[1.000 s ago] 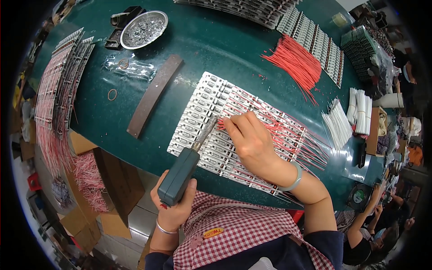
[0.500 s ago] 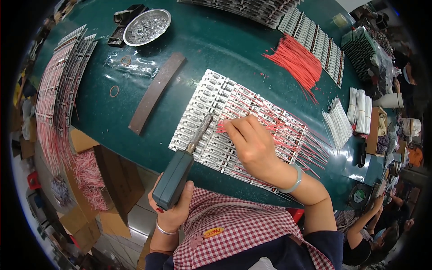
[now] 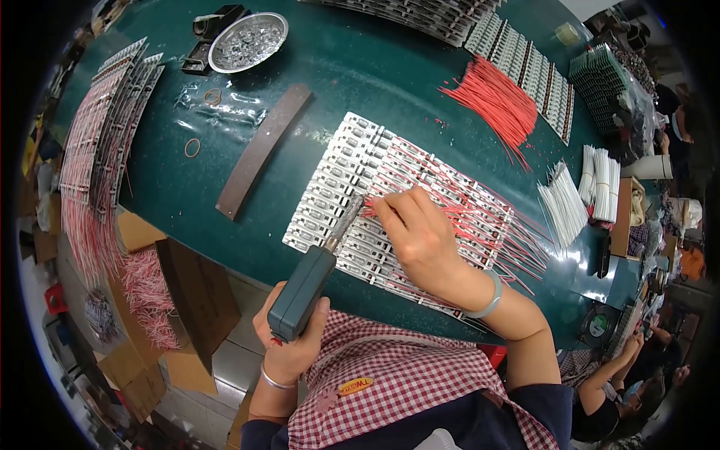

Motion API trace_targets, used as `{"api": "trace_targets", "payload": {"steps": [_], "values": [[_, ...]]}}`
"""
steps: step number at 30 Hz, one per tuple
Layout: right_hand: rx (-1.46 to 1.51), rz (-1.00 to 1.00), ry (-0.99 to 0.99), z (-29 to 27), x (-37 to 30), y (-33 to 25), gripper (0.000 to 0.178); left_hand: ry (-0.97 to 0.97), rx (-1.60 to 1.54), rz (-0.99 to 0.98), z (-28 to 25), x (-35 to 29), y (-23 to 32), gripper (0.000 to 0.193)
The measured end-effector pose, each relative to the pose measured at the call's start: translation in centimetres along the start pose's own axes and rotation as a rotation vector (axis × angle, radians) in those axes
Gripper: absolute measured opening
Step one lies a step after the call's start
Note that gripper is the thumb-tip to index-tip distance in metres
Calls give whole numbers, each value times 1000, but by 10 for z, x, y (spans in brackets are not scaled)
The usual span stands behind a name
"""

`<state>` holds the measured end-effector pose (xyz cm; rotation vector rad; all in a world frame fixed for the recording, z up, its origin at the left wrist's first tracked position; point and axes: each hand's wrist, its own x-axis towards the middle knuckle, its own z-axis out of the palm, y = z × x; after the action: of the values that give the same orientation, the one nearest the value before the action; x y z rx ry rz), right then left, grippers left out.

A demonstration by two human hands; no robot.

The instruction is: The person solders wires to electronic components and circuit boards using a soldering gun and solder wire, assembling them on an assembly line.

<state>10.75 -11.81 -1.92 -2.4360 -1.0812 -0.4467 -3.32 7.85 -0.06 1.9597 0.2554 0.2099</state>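
Note:
My left hand (image 3: 289, 349) is wrapped round the dark grey-green body of a soldering gun (image 3: 302, 292). The gun's metal tip slants up and right over a white circuit board panel (image 3: 324, 196), ending close to my right fingertips. With thumb and fingers pinched, my right hand (image 3: 426, 238) holds thin red wires at the middle of the panel. Rows of small parts cover the panel's left side. Many red and pale wires (image 3: 525, 238) fan out over its right side and past its edge. Whether the tip touches a wire cannot be made out.
A brown curved strip (image 3: 262, 150) lies left of the panel, with a metal bowl (image 3: 247, 43) behind. Red wires (image 3: 495, 105) and white wires (image 3: 562, 206) lie to the right. Wired panels (image 3: 101, 150) stand far left, above a carton (image 3: 199, 300). Another person's arm (image 3: 611, 375) shows at lower right.
The soldering gun and my left hand have shifted a little to the right, bringing the tip nearer my right fingertips. My right hand stays almost in place, pinched on the wires.

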Motion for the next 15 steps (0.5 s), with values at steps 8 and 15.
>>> {"api": "trace_targets", "payload": {"steps": [8,15], "values": [[10,51,-68,-1,-1,-4,39,-5,2,-26,-2,-2,0,22],[-17,5,-39,-2,3,-3,32,104,-62,54,-2,-9,-6,27]]}}
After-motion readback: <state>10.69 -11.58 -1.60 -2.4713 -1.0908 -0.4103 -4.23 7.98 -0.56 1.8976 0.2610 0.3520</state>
